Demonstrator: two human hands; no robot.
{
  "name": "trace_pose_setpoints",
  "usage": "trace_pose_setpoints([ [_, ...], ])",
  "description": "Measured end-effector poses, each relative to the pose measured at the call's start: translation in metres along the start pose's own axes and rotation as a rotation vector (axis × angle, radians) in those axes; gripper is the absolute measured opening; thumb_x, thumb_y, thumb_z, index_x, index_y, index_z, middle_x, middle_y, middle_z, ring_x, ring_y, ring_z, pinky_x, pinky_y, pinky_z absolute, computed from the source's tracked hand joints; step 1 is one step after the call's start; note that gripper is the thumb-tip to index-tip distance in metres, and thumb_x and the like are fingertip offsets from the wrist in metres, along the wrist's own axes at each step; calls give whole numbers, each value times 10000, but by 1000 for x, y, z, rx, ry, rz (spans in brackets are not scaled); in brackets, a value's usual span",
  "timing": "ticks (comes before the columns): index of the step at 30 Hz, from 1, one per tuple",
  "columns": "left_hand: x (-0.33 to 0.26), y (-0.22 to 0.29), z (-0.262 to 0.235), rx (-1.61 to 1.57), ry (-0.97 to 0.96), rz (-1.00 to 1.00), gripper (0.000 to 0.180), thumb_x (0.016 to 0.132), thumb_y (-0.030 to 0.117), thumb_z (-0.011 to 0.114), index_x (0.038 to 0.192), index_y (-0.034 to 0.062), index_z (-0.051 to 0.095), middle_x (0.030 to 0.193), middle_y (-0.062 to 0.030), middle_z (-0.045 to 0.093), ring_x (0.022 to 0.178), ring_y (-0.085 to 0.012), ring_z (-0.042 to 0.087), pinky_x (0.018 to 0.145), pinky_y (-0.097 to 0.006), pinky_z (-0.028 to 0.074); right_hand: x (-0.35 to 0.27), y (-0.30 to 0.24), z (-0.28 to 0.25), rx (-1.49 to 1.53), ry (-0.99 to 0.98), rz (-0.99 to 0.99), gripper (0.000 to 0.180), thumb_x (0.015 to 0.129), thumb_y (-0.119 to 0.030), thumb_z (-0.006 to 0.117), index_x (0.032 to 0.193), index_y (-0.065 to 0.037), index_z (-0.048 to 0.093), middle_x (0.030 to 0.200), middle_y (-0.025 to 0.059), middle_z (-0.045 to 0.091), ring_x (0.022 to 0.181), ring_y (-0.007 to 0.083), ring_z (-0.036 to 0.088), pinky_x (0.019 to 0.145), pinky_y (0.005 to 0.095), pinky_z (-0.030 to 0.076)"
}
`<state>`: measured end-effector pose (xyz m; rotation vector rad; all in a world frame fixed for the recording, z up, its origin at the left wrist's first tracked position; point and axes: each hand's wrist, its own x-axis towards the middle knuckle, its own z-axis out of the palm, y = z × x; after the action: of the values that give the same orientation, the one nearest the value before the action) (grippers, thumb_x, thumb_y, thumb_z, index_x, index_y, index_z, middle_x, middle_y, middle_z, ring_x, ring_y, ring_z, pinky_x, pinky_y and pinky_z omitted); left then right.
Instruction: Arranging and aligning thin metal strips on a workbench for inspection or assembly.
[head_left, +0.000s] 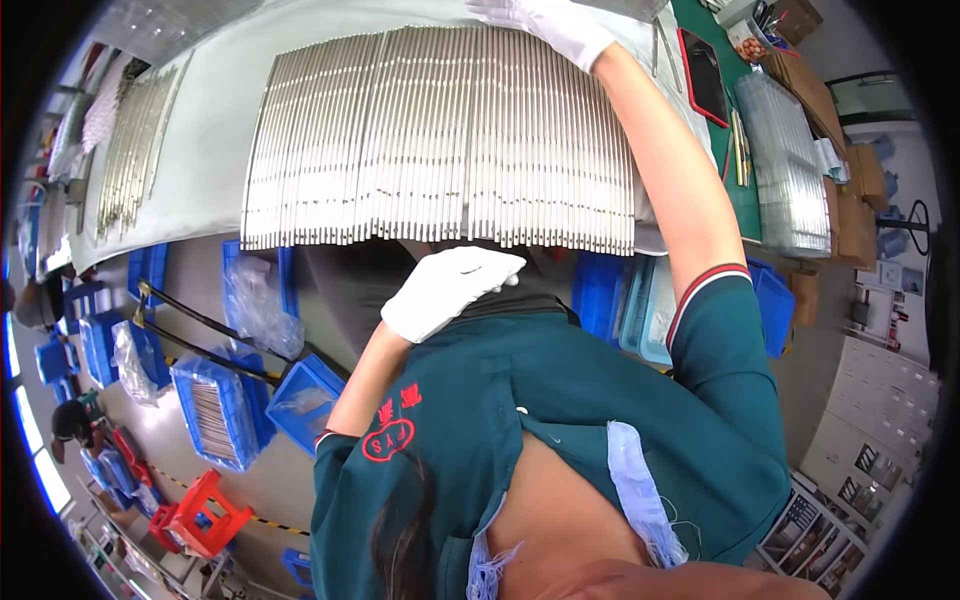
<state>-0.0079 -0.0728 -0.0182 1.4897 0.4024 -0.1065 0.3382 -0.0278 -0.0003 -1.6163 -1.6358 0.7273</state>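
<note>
Many thin silvery metal rods (420, 140) lie side by side in a wide sheet on the table, their near ends reaching its front edge. My right hand (545, 22), in a white glove, reaches over to the far ends of the rods with its fingers stretched out. In front of the near ends is my left hand (450, 288), also white-gloved, its fingers extended to the right and slightly bent. I see nothing held in either hand. Whether the left fingertips touch the rod ends is unclear.
Another bunch of rods (140, 140) lies at the left on the white-covered table (215, 110). At right are a red-edged phone (703, 78) and stacked clear plastic trays (785, 160). Blue bins (215, 410) and a red stool (208, 512) stand on the floor.
</note>
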Motion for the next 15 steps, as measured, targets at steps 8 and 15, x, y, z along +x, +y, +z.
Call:
trace_pose_setpoints([
  [8, 1, 2, -11, 2, -64, -37, 302, 952, 195, 537, 1183, 30, 639, 1110, -97, 672, 990, -167, 643, 882, -282, 501, 32, -7, 7, 990, 26, 210, 584, 1027, -339, 369, 1327, 162, 355, 1383, 214, 424, 1223, 349, 503, 1072, 420, 408],
  [15, 2, -11, -15, -196, -85, 57, 305, 939, 198, 565, 1173, 24, 657, 1049, -91, 688, 941, -143, 627, 833, -268, 499, 35, 3, 0, 1077, -109, 206, 553, 1025, -301, 387, 1334, 157, 351, 1359, 235, 436, 1256, 342, 472, 1076, 396, 408],
])
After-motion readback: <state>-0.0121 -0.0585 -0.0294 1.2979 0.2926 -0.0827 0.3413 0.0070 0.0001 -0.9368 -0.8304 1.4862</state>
